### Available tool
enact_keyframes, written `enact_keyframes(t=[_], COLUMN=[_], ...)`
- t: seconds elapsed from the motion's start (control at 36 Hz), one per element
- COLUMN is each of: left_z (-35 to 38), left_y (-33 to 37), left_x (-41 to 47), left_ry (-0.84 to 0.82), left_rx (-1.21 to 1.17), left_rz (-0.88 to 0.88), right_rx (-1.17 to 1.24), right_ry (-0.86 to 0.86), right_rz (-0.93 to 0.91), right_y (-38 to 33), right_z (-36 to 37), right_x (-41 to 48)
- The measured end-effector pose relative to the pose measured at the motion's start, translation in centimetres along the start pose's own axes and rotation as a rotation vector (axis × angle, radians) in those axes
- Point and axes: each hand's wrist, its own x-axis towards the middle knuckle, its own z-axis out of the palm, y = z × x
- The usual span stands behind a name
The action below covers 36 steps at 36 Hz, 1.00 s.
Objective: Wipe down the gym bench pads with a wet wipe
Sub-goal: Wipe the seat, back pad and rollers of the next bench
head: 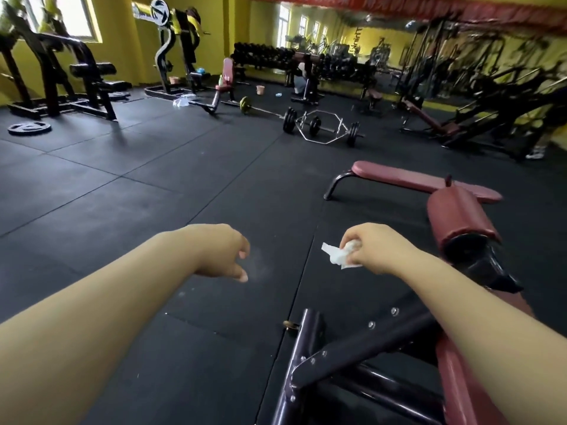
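Note:
My right hand (372,248) grips a crumpled white wet wipe (339,254) in the air over the black floor, left of a maroon roller pad (457,217) on the near bench. That bench's dark frame (310,363) and another maroon pad (466,391) lie at the bottom right, partly under my right forearm. A flat maroon bench (408,177) stands just beyond. My left hand (225,251) hangs over the floor with loosely curled fingers and holds nothing.
Black rubber floor tiles (122,194) stretch ahead. A hex bar with plates (322,127) and a barbell (245,104) lie mid-room. Black machines (58,78) stand at the left, a dumbbell rack (267,55) and mirror at the back, more machines (491,96) at the right.

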Motion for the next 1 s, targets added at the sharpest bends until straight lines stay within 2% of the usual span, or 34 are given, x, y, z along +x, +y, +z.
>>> enact_keyframes(t=[0.08,0.22,0.42,0.56,0.78,0.92,1.0], left_z=[-0.9,-3.9,-8.5,-10.5,-13.2,-16.0,-18.1], left_y=[-2.1,-5.8,-9.9,-12.2,-13.1,-13.9,-14.2], left_x=[3.0,8.9,17.7,24.4,35.5,42.0,45.6], left_ry=[-0.019,-0.035,-0.058,-0.017,-0.001,0.035,0.028], left_rx=[0.022,0.096,0.173,0.128,0.144,0.188,0.236], left_rz=[0.023,0.056,0.137,0.220,0.422,0.556,0.637], right_rx=[-0.028,0.201,0.264,0.233,0.243,0.221,0.236], right_ry=[-0.002,-0.035,0.072,0.124,0.190,0.293,0.300], right_rz=[0.081,0.153,0.218,0.275,0.475,0.672,0.786], right_y=[0.0,-0.4,-2.1,-2.4,-1.7,-1.1,-1.0], right_z=[0.1,0.4,-1.4,-2.6,-3.8,-4.4,-5.1], right_x=[3.5,10.9,19.5,24.1,29.9,33.6,35.6])
